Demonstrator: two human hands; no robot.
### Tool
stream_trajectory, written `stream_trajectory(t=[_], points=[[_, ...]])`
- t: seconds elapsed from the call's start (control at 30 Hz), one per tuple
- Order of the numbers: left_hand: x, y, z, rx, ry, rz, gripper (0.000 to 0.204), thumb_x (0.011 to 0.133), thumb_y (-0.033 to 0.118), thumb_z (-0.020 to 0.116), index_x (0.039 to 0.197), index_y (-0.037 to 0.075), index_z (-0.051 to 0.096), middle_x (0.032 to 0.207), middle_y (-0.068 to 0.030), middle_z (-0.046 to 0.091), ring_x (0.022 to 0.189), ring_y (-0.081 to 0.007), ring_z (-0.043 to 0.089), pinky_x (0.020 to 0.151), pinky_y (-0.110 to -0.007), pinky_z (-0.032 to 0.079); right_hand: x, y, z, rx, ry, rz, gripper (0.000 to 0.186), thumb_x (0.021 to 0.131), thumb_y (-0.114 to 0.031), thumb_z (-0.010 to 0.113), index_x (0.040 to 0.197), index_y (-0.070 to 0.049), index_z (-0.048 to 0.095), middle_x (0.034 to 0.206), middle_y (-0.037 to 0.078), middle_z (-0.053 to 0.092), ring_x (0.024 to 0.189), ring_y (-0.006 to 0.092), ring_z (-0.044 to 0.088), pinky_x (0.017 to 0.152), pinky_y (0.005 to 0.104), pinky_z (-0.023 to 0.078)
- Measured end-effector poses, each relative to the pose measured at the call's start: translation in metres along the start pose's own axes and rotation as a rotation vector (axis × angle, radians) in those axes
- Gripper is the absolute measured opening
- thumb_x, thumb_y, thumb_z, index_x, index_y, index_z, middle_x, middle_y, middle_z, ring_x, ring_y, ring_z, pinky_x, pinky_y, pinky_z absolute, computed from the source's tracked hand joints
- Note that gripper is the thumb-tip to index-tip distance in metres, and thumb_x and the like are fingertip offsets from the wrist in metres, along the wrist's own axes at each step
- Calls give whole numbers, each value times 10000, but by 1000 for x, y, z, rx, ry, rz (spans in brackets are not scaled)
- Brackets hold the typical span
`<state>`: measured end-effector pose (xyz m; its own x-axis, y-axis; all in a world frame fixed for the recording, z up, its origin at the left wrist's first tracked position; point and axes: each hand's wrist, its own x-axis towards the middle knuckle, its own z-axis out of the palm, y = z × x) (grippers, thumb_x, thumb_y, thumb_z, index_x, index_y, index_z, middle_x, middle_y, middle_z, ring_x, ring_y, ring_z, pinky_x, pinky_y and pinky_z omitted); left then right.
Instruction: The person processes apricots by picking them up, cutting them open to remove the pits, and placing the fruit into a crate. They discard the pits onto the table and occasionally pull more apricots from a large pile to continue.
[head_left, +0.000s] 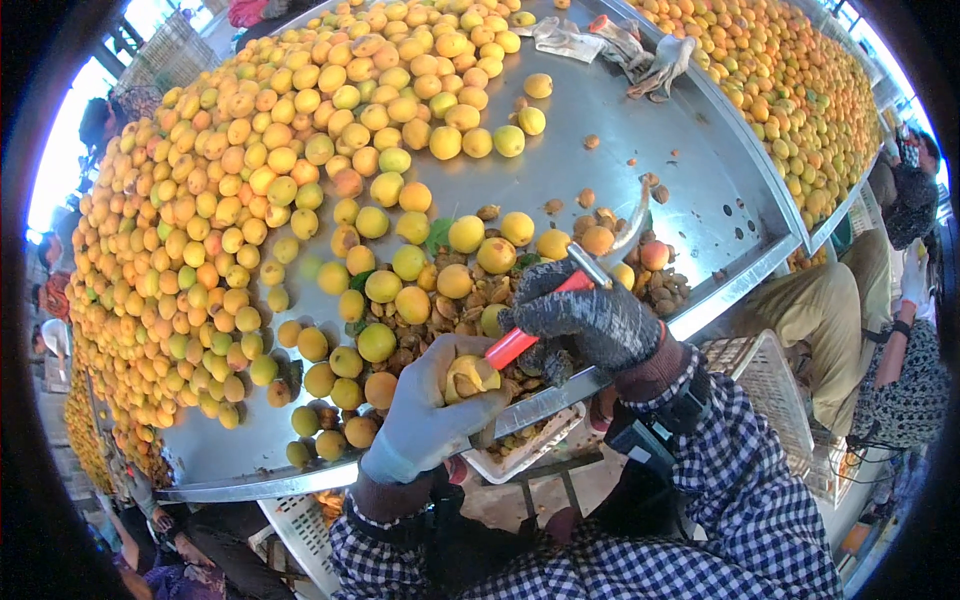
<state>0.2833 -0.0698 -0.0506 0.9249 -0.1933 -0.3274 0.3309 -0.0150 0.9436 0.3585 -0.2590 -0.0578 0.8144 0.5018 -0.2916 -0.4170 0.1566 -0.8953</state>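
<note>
My left hand (420, 408), in a pale grey glove, is closed around a yellow apricot (470, 378) whose flesh looks cut or opened. My right hand (590, 318), in a dark, stained knit glove, grips a red-handled tool (510, 347) with a curved metal end reaching away over the table. The lower end of the red handle meets the apricot; the exact contact is hidden by fingers. Both hands are over the near edge of a metal table (590, 165). Whole apricots (410, 305) and brown pits (668, 293) lie just beyond them.
A large apricot heap (250, 170) covers the table's left and far side. Used gloves (662, 68) lie at the far edge. A second heap (770, 90) fills the neighbouring table. Below the rim are a white tray (535, 450) and plastic crates (765, 390). People sit at both sides.
</note>
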Motion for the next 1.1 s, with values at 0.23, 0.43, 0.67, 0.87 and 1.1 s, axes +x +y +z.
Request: stream_trajectory(t=[0.23,0.43,0.67,0.87,1.1], points=[[5,-22,2,420,183,81,420,684,98,691,1037,-6,489,832,-113,611,752,-183,607,660,-289,471,-18,2,38,-286,-26,-4,162,777,-144,679,808,-18,581,731,23,598,655,110,576,538,267,463],[13,-36,0,383,338,254,364,745,73,639,1067,21,479,934,-71,575,777,-122,563,680,-244,476,-29,8,62,-629,-43,-616,223,768,-54,668,955,22,571,793,78,614,679,145,605,570,243,457],[0,13,6,-301,98,-75,312,843,117,540,1117,-20,478,921,-100,576,727,-132,555,647,-245,452,-31,-12,26,86,273,-86,208,840,-205,631,882,-4,601,694,46,616,540,94,577,470,213,474],[2,-22,-13,-439,-69,-70,494,852,31,513,1297,4,301,1062,-144,552,852,-191,575,703,-275,493,-49,-22,23,43,127,-110,175,825,-132,639,926,1,586,719,44,612,602,89,593,515,209,485],[16,-44,-5,-161,240,79,665,907,579,245,1242,28,411,1044,-175,592,941,-262,600,827,-383,490,-37,5,34,-505,-226,-510,118,816,-59,581,927,-20,571,692,70,599,561,153,600,502,267,474]])
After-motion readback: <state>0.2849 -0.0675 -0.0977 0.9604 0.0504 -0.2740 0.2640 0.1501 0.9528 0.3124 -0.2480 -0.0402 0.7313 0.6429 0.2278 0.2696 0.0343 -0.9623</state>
